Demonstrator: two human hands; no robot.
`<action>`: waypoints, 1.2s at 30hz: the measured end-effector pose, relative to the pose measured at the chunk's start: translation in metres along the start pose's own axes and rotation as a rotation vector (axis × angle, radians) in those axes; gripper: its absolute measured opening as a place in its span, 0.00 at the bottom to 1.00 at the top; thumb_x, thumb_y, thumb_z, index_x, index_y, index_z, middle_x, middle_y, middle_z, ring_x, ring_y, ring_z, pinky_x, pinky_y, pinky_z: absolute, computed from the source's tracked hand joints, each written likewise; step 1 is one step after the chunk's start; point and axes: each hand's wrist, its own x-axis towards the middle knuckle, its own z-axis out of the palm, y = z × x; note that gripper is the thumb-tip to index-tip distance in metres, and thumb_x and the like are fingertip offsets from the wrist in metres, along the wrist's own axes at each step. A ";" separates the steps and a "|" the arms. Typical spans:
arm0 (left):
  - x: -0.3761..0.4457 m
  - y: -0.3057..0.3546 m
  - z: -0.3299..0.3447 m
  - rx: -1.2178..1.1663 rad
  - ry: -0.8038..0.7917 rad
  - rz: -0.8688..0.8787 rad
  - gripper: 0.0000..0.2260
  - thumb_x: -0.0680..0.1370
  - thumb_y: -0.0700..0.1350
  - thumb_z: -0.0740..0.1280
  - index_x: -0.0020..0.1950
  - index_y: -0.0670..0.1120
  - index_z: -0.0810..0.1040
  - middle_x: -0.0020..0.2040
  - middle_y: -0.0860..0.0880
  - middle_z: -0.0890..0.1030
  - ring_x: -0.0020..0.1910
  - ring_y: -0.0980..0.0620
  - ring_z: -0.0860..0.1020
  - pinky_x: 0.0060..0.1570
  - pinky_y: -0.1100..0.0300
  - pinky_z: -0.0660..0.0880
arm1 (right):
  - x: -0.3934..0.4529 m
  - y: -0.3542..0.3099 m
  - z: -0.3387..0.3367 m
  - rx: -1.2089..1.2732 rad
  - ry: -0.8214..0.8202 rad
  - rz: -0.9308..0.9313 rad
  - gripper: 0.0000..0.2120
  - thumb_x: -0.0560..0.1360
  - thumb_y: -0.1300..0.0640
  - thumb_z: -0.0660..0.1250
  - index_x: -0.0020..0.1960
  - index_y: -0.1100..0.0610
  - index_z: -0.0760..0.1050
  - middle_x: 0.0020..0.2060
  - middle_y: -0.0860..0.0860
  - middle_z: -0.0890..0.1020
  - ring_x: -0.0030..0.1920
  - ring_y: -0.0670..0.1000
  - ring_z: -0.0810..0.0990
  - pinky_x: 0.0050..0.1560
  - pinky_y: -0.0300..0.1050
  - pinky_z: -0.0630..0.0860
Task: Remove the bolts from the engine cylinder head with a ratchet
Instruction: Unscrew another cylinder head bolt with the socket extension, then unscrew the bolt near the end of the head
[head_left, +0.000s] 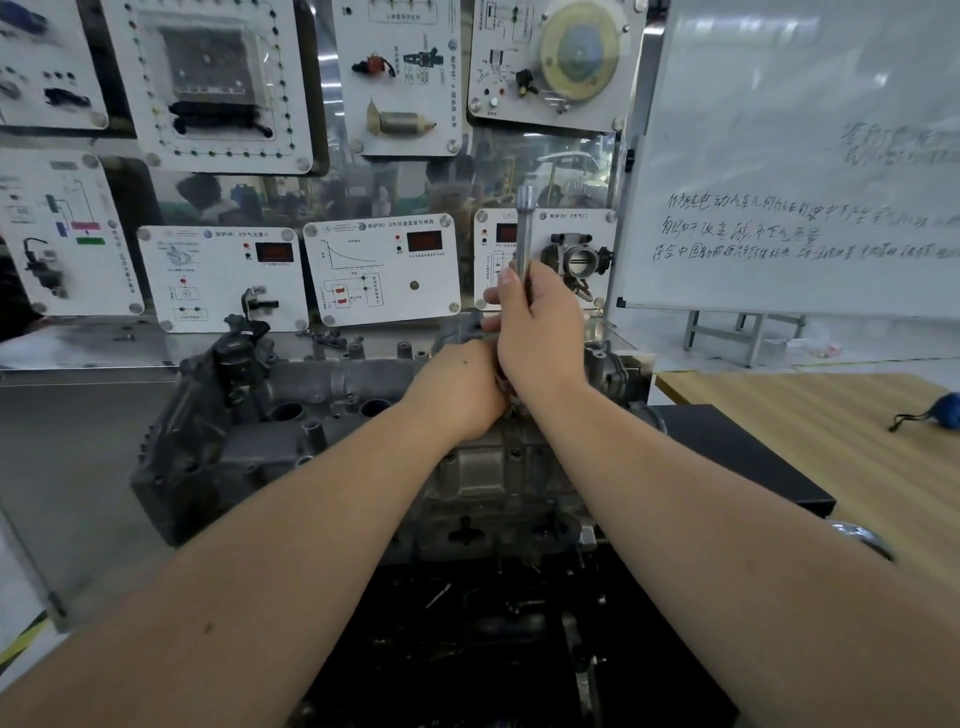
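Workshop bench (78, 441), cylinder head (291, 415), right hand (540, 332) around ratchet (524, 228)

Shiny smooth metal ratchet (524, 228), dull rough cast-metal cylinder head (322, 415), matt wood-grain table (841, 441)

— What carries the cylinder head (332, 415)?
— A grey bench (78, 441); the head sits on it.
— And to the right?
— A wooden table (831, 415), bearing a black box (737, 457) and a blue pouch (943, 410).

Cylinder head (332, 415) sits before panels (382, 267); whiteboard (800, 156) right.
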 end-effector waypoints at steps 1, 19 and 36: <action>0.000 0.000 0.000 -0.034 0.029 -0.012 0.04 0.79 0.40 0.64 0.53 0.45 0.77 0.43 0.49 0.78 0.41 0.49 0.75 0.34 0.58 0.65 | 0.001 -0.001 -0.003 0.030 0.003 0.010 0.11 0.84 0.52 0.60 0.48 0.57 0.75 0.41 0.45 0.83 0.36 0.47 0.83 0.39 0.49 0.83; -0.014 0.079 -0.047 -0.577 0.220 -0.183 0.09 0.74 0.42 0.72 0.50 0.54 0.77 0.47 0.54 0.82 0.46 0.55 0.80 0.42 0.58 0.76 | -0.027 -0.053 -0.114 -0.134 0.018 0.050 0.10 0.83 0.53 0.61 0.44 0.51 0.76 0.39 0.48 0.84 0.34 0.48 0.85 0.33 0.46 0.79; -0.070 0.387 0.113 -0.750 -0.273 0.203 0.06 0.75 0.45 0.72 0.44 0.54 0.76 0.41 0.55 0.77 0.40 0.56 0.76 0.32 0.63 0.67 | -0.149 -0.010 -0.439 -0.585 0.288 0.478 0.11 0.78 0.54 0.65 0.39 0.57 0.76 0.30 0.48 0.80 0.22 0.45 0.69 0.26 0.38 0.64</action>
